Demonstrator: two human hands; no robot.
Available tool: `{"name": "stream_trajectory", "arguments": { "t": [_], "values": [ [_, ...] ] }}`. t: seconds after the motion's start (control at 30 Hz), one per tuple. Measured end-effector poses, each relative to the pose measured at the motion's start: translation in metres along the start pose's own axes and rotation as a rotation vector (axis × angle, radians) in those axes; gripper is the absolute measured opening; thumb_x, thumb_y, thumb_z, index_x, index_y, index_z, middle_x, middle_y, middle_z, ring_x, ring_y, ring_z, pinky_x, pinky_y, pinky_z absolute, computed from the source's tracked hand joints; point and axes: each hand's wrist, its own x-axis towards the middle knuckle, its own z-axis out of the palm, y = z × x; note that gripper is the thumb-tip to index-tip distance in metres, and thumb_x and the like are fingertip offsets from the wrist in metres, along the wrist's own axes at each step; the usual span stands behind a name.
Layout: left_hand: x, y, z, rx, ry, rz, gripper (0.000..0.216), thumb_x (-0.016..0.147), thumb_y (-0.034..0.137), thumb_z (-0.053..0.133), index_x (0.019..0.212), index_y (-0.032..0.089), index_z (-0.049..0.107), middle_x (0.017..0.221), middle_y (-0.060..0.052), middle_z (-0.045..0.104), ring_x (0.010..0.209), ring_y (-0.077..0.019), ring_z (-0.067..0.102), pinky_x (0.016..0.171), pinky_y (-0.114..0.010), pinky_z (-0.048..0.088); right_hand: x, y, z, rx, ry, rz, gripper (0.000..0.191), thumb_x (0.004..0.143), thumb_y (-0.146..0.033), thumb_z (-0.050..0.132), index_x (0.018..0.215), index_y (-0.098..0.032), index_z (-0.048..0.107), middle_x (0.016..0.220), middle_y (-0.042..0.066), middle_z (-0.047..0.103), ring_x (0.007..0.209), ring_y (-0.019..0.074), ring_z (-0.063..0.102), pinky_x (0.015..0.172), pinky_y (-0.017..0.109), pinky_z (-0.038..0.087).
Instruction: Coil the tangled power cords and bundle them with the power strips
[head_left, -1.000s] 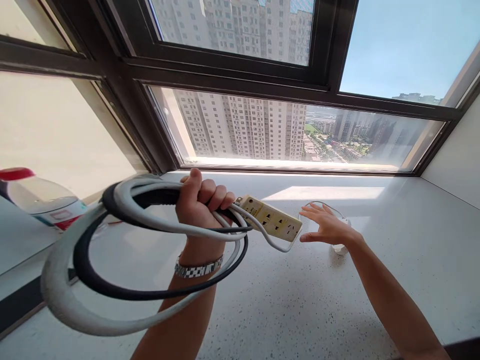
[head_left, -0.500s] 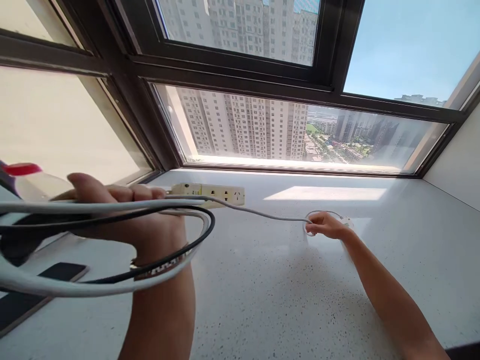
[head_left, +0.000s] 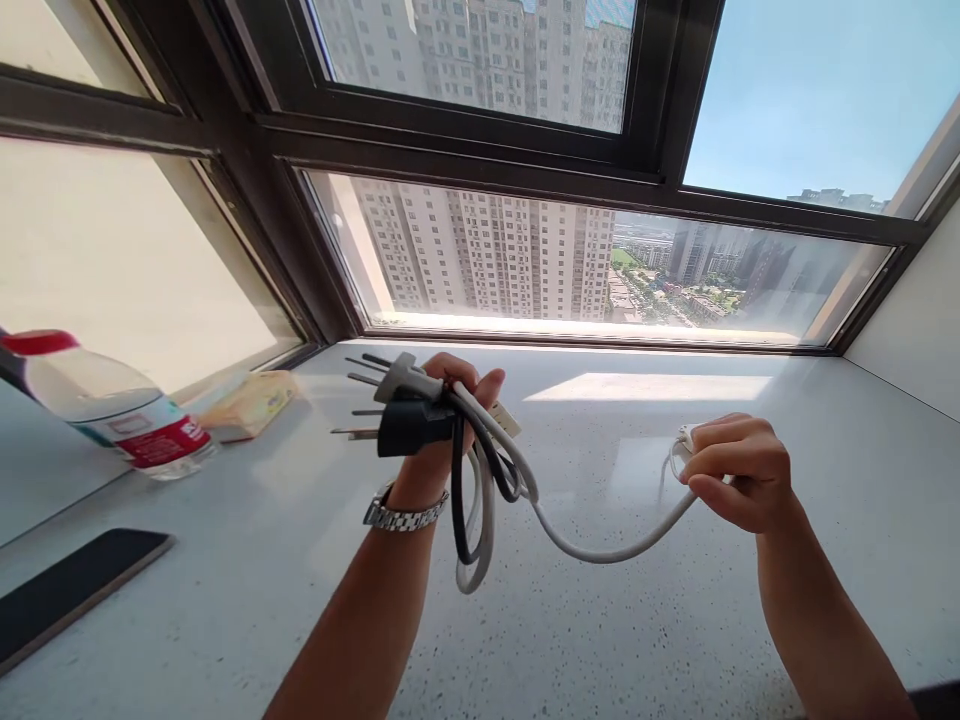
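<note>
My left hand (head_left: pixel 457 400) is closed around a bundle of looped power cords. A grey plug (head_left: pixel 405 380) and a black plug (head_left: pixel 415 428) stick out from it to the left, prongs pointing left. A black cord (head_left: pixel 459 500) and a pale grey cord (head_left: pixel 487 530) hang in loops below the fist. One grey length sags across to my right hand (head_left: pixel 739 470), which pinches it. By those fingertips is a small white piece (head_left: pixel 684 440), mostly covered by the hand. Behind my left hand, part of a cream power strip (head_left: pixel 505 418) shows.
A speckled white counter (head_left: pixel 585 640) runs up to the window frame (head_left: pixel 480 170). On the left are a red-capped bottle (head_left: pixel 112 400), a tissue pack (head_left: pixel 251 405) and a dark phone (head_left: pixel 82 590). A white wall (head_left: pixel 907 310) bounds the right.
My left hand, close to the camera at left before, has moved right and away with the cord bundle, now in front of the power strip. My right hand has shifted right, drawing the cord along.
</note>
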Motion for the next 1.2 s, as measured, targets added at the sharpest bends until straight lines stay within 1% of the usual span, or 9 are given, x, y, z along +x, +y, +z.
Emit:
{"name": "stream_trajectory", "arguments": {
  "t": [0.1, 0.17, 0.33, 0.5, 0.63, 0.87, 1.03, 1.13, 1.2],
  "values": [
    [-0.02, 0.002, 0.026, 0.28, -0.279, 0.146, 0.035, 0.065, 0.025, 0.08, 0.055, 0.017, 0.047, 0.046, 0.006, 0.046, 0.039, -0.0061, 0.037, 0.04, -0.019, 0.029, 0.003, -0.006, 0.003, 0.166, 0.018, -0.021, 0.016, 0.085, -0.029, 0.061, 0.072, -0.021, 0.062, 0.049, -0.003, 0.048, 0.041, 0.0086, 0.038, 0.041, 0.023, 0.029],
    [-0.034, 0.007, 0.042, 0.306, -0.436, 0.125, 0.033, 0.069, 0.025, 0.076, 0.057, 0.018, 0.047, 0.045, 0.006, 0.045, 0.038, -0.0066, 0.036, 0.039, -0.02, 0.028, 0.005, -0.007, 0.006, 0.235, -0.01, 0.004, 0.013, 0.085, -0.031, 0.064, 0.077, -0.022, 0.062, 0.053, -0.003, 0.051, 0.043, 0.0092, 0.042, 0.043, 0.023, 0.033],
    [-0.062, 0.02, 0.065, 0.259, -0.63, 0.044, 0.03, 0.073, 0.027, 0.074, 0.058, 0.017, 0.049, 0.047, 0.004, 0.045, 0.041, -0.0077, 0.037, 0.043, -0.023, 0.028, 0.005, -0.005, 0.02, 0.281, 0.038, 0.065, 0.028, 0.083, -0.044, 0.07, 0.075, -0.021, 0.055, 0.054, -0.005, 0.048, 0.044, 0.007, 0.034, 0.041, 0.021, 0.03],
    [-0.075, 0.02, 0.069, 0.153, -0.628, -0.108, 0.028, 0.072, 0.031, 0.073, 0.062, 0.018, 0.051, 0.051, 0.004, 0.046, 0.045, -0.0086, 0.036, 0.046, -0.024, 0.029, 0.003, -0.001, 0.042, 0.31, 0.151, 0.09, 0.038, 0.075, -0.052, 0.074, 0.076, -0.021, 0.052, 0.06, -0.004, 0.05, 0.046, 0.0061, 0.031, 0.039, 0.02, 0.028],
    [-0.077, 0.023, 0.068, 0.093, -0.602, -0.153, 0.025, 0.07, 0.031, 0.072, 0.063, 0.018, 0.053, 0.053, 0.004, 0.047, 0.046, -0.0085, 0.038, 0.046, -0.023, 0.031, 0.004, -0.001, 0.051, 0.295, 0.251, 0.236, 0.053, 0.059, -0.064, 0.079, 0.077, -0.021, 0.054, 0.069, -0.002, 0.049, 0.05, 0.0076, 0.035, 0.039, 0.022, 0.031],
    [-0.093, 0.017, 0.066, 0.023, -0.595, -0.22, 0.022, 0.076, 0.038, 0.066, 0.072, 0.019, 0.058, 0.05, 0.003, 0.051, 0.043, -0.0097, 0.042, 0.045, -0.024, 0.033, 0.002, 0.001, 0.052, 0.407, 0.144, 0.599, 0.061, 0.05, -0.063, 0.084, 0.077, -0.022, 0.048, 0.06, -0.009, 0.037, 0.047, 0.0057, 0.028, 0.039, 0.02, 0.022],
    [-0.098, 0.008, 0.069, 0.06, -0.576, -0.126, 0.027, 0.083, 0.043, 0.06, 0.079, 0.017, 0.066, 0.054, -0.001, 0.059, 0.049, -0.0146, 0.055, 0.051, -0.028, 0.043, 0.001, 0.002, 0.052, 0.404, 0.127, 0.687, 0.067, 0.047, -0.067, 0.083, 0.081, -0.023, 0.047, 0.055, -0.011, 0.033, 0.047, 0.0063, 0.026, 0.04, 0.02, 0.022],
    [-0.089, 0.015, 0.075, 0.088, -0.634, -0.065, 0.027, 0.082, 0.04, 0.062, 0.069, 0.017, 0.066, 0.055, -0.001, 0.056, 0.048, -0.0125, 0.051, 0.048, -0.027, 0.04, 0.001, 0.003, 0.053, 0.391, 0.129, 0.695, 0.069, 0.049, -0.073, 0.078, 0.086, -0.022, 0.048, 0.065, -0.008, 0.04, 0.047, 0.0055, 0.031, 0.041, 0.02, 0.025],
    [-0.083, 0.019, 0.076, 0.132, -0.555, 0.025, 0.021, 0.077, 0.035, 0.07, 0.065, 0.018, 0.063, 0.062, -0.001, 0.056, 0.052, -0.0115, 0.05, 0.05, -0.026, 0.04, 0.001, 0.005, 0.054, 0.403, 0.108, 0.706, 0.069, 0.055, -0.076, 0.072, 0.091, -0.022, 0.05, 0.076, -0.005, 0.045, 0.047, 0.0044, 0.034, 0.041, 0.021, 0.026]
  ]
}}
